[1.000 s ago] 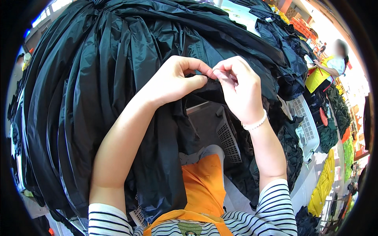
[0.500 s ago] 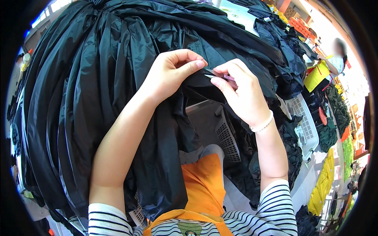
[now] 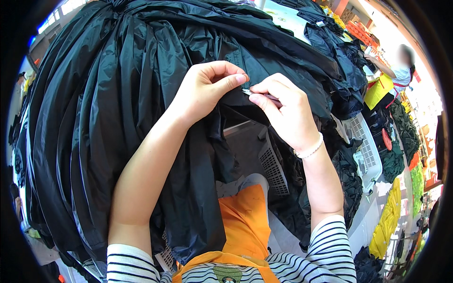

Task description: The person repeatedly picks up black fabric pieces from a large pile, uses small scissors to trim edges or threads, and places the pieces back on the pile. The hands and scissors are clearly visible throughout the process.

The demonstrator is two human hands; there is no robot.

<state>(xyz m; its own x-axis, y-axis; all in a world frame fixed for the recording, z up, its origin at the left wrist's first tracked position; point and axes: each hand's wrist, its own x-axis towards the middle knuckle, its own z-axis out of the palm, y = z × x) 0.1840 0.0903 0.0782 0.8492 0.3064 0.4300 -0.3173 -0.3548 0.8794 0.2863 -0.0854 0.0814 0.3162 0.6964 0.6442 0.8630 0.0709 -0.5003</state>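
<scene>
A great heap of shiny black fabric (image 3: 141, 104) hangs in long folds in front of me. My left hand (image 3: 207, 87) pinches the edge of that fabric between thumb and forefinger; any thread there is too fine to make out. Close to those fingertips, my right hand (image 3: 290, 111) is closed around small thread snips (image 3: 271, 97). Their pale tips (image 3: 247, 91) poke out past the right thumb, near the fabric edge, and look nearly together. Most of the snips' body is hidden by my fingers.
Below the fabric stands a grey basket with a slotted wall (image 3: 273, 165). A white plastic basket (image 3: 365, 146) is at the right, beside more crumpled black cloth (image 3: 347, 184). Yellow cloth (image 3: 386, 219) lies farther right. A co-worker (image 3: 401, 70) stands at the far right.
The snips' blades have come closer together and moved slightly toward the left fingertips. My left hand stays almost still. The co-worker's arm has risen.
</scene>
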